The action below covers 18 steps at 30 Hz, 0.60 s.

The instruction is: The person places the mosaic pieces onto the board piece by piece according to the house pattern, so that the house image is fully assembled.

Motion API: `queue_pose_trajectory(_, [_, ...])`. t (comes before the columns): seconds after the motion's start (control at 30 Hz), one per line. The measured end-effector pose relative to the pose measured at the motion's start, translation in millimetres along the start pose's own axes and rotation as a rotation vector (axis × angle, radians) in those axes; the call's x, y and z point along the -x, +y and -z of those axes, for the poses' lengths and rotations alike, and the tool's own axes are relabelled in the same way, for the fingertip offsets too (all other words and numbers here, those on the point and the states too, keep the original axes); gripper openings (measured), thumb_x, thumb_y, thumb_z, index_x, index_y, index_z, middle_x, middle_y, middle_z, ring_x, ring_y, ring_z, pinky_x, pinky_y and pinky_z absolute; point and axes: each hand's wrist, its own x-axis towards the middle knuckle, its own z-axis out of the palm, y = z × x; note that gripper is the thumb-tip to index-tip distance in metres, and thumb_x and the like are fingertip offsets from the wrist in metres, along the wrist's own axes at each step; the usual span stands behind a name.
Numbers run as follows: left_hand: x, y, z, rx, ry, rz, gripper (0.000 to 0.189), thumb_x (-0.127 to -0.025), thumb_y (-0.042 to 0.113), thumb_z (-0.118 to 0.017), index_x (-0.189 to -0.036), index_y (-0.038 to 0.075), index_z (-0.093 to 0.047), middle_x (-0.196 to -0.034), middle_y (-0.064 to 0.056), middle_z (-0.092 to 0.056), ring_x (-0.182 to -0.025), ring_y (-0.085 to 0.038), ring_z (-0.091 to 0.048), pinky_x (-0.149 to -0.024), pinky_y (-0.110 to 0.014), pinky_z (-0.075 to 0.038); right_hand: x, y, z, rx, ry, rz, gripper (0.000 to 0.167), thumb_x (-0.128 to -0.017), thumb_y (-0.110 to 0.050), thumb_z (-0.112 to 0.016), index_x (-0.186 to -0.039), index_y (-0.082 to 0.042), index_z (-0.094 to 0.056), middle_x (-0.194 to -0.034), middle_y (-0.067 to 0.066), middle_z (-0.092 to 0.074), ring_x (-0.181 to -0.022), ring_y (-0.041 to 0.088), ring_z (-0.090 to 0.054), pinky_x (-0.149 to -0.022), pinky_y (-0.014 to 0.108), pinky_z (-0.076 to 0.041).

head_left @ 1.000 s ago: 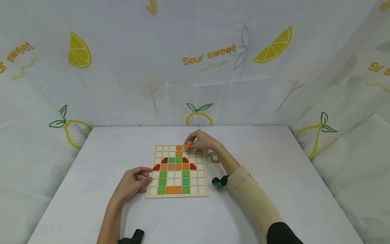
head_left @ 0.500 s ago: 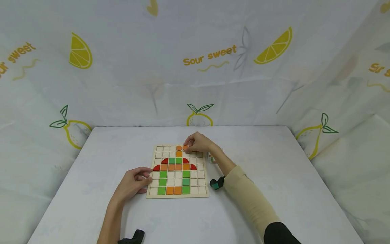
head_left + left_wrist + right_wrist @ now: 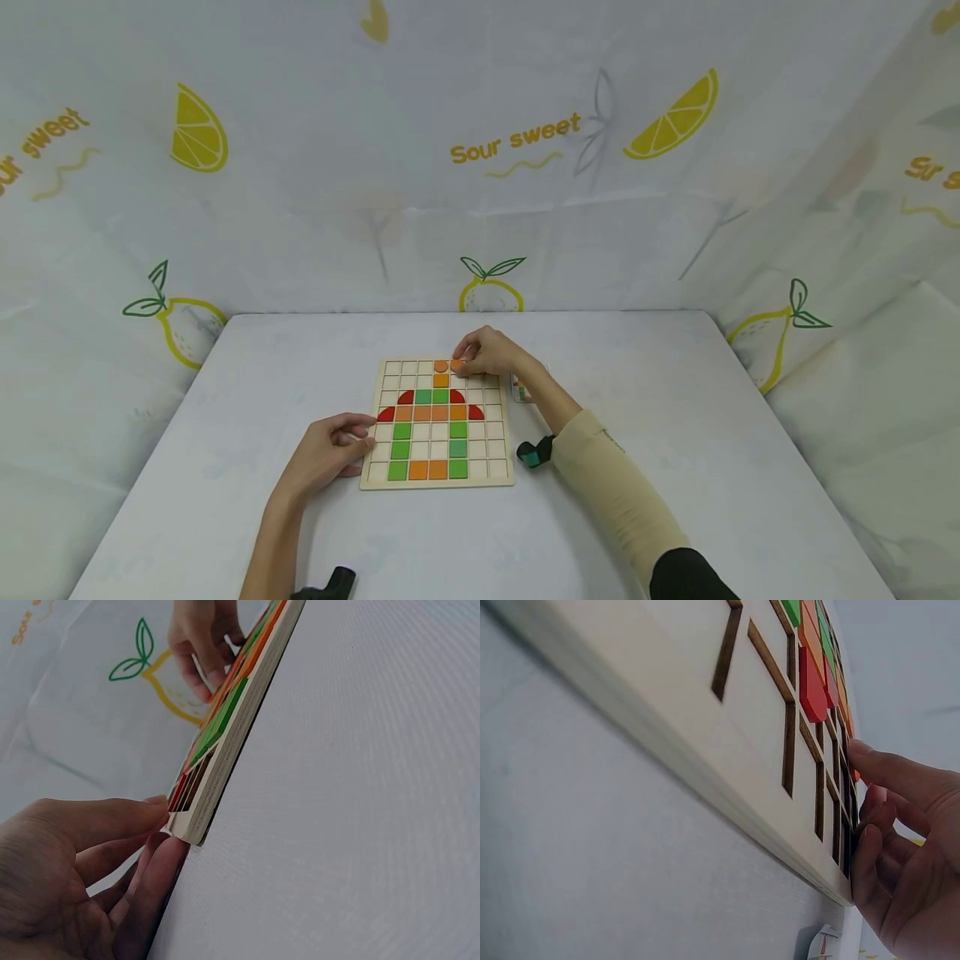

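Note:
A wooden grid board [image 3: 489, 482] lies on the white table, with green, orange and red pieces set in its cells. My left hand [image 3: 330, 446] holds the board's left edge; in the left wrist view its thumb [image 3: 127, 821] lies on the rim near a corner, the other fingers below. At the board's far edge my right hand [image 3: 491, 352] pinches an orange piece [image 3: 456, 365] over the top row. Just left of it sits an orange disc [image 3: 441, 366], above an orange square [image 3: 441, 380]. The right fingers partly cover the pinched piece.
A small picture card [image 3: 519, 389] lies right of the board, partly hidden by the right forearm. A black and teal wrist device [image 3: 533, 452] juts out beside the right sleeve [image 3: 615, 483]. Behind the table hangs a lemon-print cloth [image 3: 337, 250].
My right hand has lowered slightly, bringing the orange piece down into the top row beside the orange disc; over the last half second it barely moves. The left hand keeps its hold on the board.

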Motion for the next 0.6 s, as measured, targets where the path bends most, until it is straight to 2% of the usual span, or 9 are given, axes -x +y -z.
queue_pose_trajectory(0.37, [-1.1, -1.4, -0.1, 0.007, -0.007, -0.005, 0.039, -0.096, 0.01, -0.078, -0.134, 0.004, -0.073, -0.111, -0.011, -0.065, -0.087, -0.015, -0.065, -0.065, -0.031, -0.068, 2.8, -1, 3, -0.016, -0.021, -0.006, 0.022, -0.094, -0.014, -0.085, -0.113, -0.004, -0.079, -0.092, 0.003, -0.068, -0.082, 0.012, -0.057, -0.074, 0.02, -0.05])
queue_pose_trajectory(0.6, [-0.7, -1.2, 0.8, 0.011, -0.015, 0.01, 0.039, -0.096, 0.013, -0.078, -0.135, 0.005, -0.073, -0.112, -0.011, -0.065, -0.088, -0.016, -0.064, -0.066, -0.03, -0.068, 13.3, 1, 22, -0.018, -0.032, 0.015, 0.022, -0.099, -0.016, -0.079, -0.117, -0.003, -0.078, -0.097, 0.008, -0.071, -0.072, 0.016, -0.059, -0.066, 0.024, -0.053])
